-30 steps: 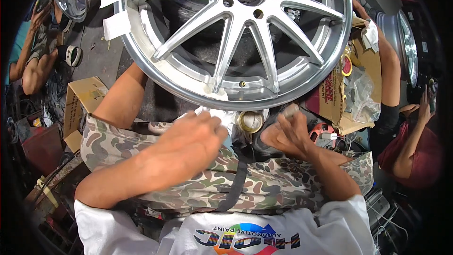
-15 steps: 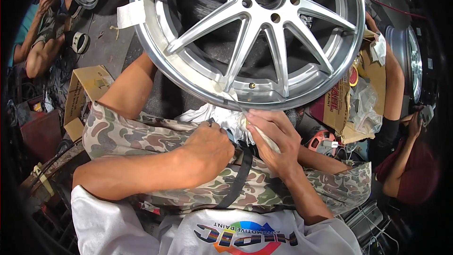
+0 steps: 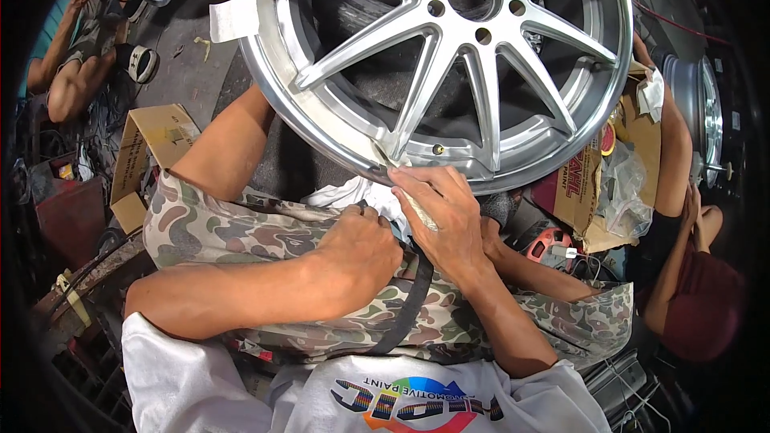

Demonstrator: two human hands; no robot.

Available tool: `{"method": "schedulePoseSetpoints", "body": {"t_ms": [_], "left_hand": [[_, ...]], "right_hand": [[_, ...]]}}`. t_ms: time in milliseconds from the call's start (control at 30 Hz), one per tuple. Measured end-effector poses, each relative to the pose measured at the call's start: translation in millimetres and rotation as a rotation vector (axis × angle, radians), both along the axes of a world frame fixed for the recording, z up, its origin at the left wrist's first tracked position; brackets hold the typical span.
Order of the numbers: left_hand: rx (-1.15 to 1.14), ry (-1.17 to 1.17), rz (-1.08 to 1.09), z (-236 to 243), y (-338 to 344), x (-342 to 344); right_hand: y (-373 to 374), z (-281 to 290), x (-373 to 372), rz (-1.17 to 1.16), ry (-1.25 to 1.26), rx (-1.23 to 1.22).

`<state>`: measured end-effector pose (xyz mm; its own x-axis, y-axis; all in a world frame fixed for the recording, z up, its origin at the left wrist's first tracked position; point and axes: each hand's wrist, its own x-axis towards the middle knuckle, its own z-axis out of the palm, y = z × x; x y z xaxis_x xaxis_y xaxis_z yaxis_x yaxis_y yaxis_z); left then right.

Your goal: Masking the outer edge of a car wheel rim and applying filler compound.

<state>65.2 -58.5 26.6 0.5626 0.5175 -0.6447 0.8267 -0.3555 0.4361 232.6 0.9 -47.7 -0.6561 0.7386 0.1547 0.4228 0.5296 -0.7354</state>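
We find the silver wheel [image 3: 459,30] at far centre: likely heavy, stiff, slick-lipped; best held by its spokes. Right hand [image 3: 451,220]: grip clamped on a pale object [image 3: 426,219]. Left hand [image 3: 362,247]: grip curled closed, contents hidden.

Cannot see the fingertips of the bare left hand [image 3: 361,242], curled under, nor anything inside its grip. Cannot identify the slim, pale object [image 3: 424,216] mostly covered by the bare right hand [image 3: 451,220]. Lose the top of the silver, multi-spoke metal wheel [image 3: 453,30] beyond the upper edge.
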Motion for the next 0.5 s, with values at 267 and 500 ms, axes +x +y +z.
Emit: {"method": "schedulePoseSetpoints", "body": {"t_ms": [267,500], "left_hand": [[-0.011,0.021,0.004,0.8,1.4,2.9],[0.005,0.044,-0.015,-1.0,2.4,3.2]], "right_hand": [[4.0,10.7,0.8,0.027,-0.016,0.006],[4.7,8.6,3.5,0.006,0.033,-0.019]]}}
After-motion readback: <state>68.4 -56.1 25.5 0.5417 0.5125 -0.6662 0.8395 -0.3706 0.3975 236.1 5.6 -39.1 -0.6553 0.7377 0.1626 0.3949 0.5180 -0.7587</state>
